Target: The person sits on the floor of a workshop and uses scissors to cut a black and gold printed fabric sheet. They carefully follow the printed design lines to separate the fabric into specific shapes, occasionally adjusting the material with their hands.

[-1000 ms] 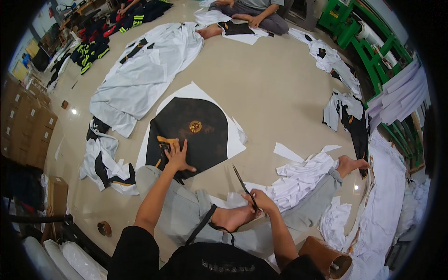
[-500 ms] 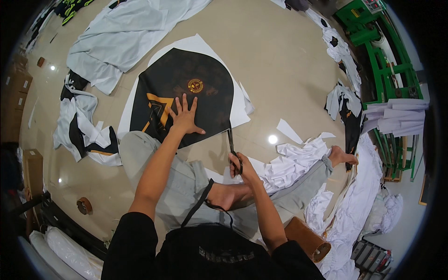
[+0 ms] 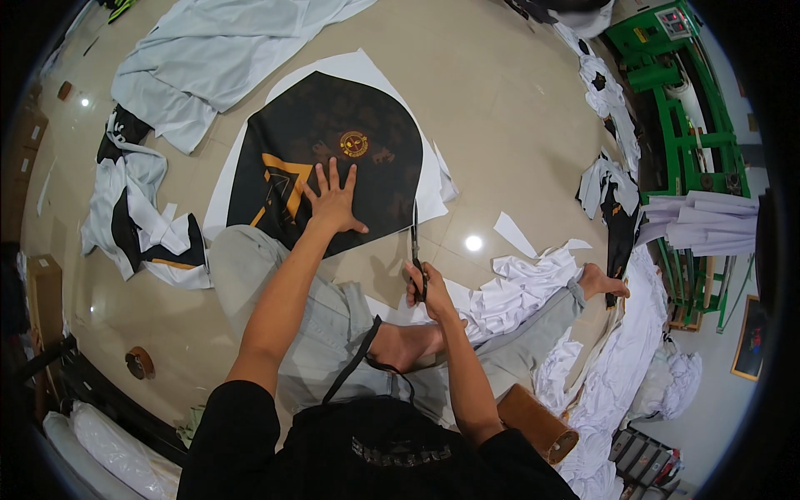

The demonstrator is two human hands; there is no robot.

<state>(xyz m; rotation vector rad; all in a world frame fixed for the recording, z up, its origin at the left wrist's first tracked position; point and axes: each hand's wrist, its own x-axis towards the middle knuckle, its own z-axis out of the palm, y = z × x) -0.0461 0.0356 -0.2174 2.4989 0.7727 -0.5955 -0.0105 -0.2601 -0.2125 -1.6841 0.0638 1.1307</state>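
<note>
On the floor [image 3: 508,133], right in front of the seated person's crossed leg: black fabric panel [image 3: 385,183] lying face up, yellow emblem [image 3: 353,144] and yellow angular print [image 3: 289,179] showing, white material [image 3: 432,187] visible along its edges.

Left hand [image 3: 336,206]: open, fingers spread, palm down on the panel just below the emblem. Vs 1 s ago: sits closer to the emblem, print less bunched beside it.

Right hand [image 3: 434,293]: closed round the handles of the scissors [image 3: 416,246]. Main change is here. 1 s ago the blades were clear of the panel, slanting up-left; now they stand nearly vertical at its lower right corner, tips further up the right edge than 0.5 s ago. Can't tell blade gap, too thin.

View is tilted lower now, so the seated co-worker is mostly out of frame. Crumpled white cloth [image 3: 525,287] unchanged right of the scissors.
</note>
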